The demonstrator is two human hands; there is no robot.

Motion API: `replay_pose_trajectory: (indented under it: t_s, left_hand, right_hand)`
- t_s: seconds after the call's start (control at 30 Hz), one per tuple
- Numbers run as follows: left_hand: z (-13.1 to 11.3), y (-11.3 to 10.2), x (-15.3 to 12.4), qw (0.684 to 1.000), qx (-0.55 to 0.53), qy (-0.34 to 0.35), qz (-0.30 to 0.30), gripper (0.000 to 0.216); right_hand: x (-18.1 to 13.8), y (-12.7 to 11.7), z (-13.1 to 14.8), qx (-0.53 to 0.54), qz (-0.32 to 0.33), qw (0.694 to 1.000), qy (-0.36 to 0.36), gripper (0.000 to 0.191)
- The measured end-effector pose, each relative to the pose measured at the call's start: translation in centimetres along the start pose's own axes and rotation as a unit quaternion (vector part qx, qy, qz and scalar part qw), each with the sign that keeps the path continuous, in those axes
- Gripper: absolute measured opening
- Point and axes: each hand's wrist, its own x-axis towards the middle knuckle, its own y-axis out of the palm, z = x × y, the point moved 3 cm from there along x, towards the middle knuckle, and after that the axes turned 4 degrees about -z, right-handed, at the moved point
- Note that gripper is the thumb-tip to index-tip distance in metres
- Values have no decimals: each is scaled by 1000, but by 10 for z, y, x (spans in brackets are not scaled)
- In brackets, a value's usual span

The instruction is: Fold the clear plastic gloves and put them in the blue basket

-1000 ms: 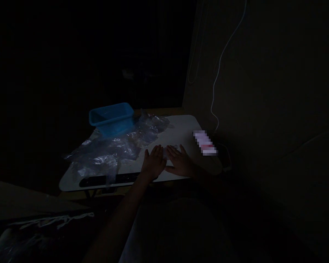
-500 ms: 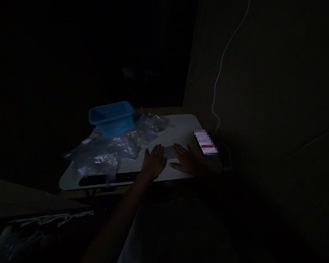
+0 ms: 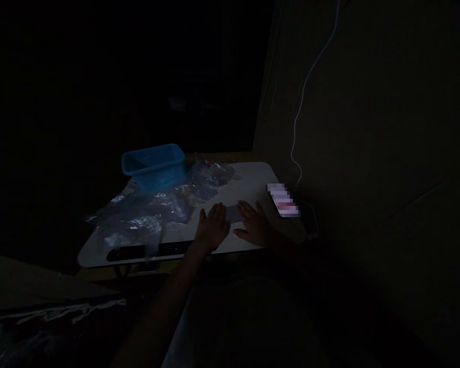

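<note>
Both hands lie flat on a small white table (image 3: 249, 176) in a very dark room. My left hand (image 3: 213, 227) is open, palm down, its fingers pointing away from me over the left end of a small, thin, see-through sheet (image 3: 233, 214). On the sheet's right end rest the fingers of my right hand (image 3: 253, 223), also open, with the thumb stretched apart. The sheet looks like a flat plastic piece, too dim to name exactly. Crumpled clear plastic bags (image 3: 149, 212) spread over the table left of my left hand.
A blue plastic basin (image 3: 159, 171) stands at the table's back left, behind the bags. At the right edge lies a phone (image 3: 282, 200) with a lit screen. A white cable (image 3: 294, 128) hangs down the wall. Along the table's front runs a dark slot (image 3: 172, 249).
The whole view has shifted slightly, so the table and hands appear a little further left. Both hands stay flat on the sheet, with no clear movement of their own.
</note>
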Motion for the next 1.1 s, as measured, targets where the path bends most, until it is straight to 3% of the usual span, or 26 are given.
replay_pose_trajectory:
  t_s: [0.23, 0.53, 1.1]
  left_hand:
    - [0, 1, 1, 1000, 10, 2, 3, 52]
    - [1, 1, 0, 1000, 1, -1, 13, 53]
    - [1, 3, 0, 1000, 5, 4, -8, 53]
  right_hand:
    - [10, 5, 19, 12, 19, 999, -38, 69]
    - [7, 4, 8, 0, 16, 1000, -20, 74]
    - [-4, 3, -18, 4, 9, 1000, 25, 67]
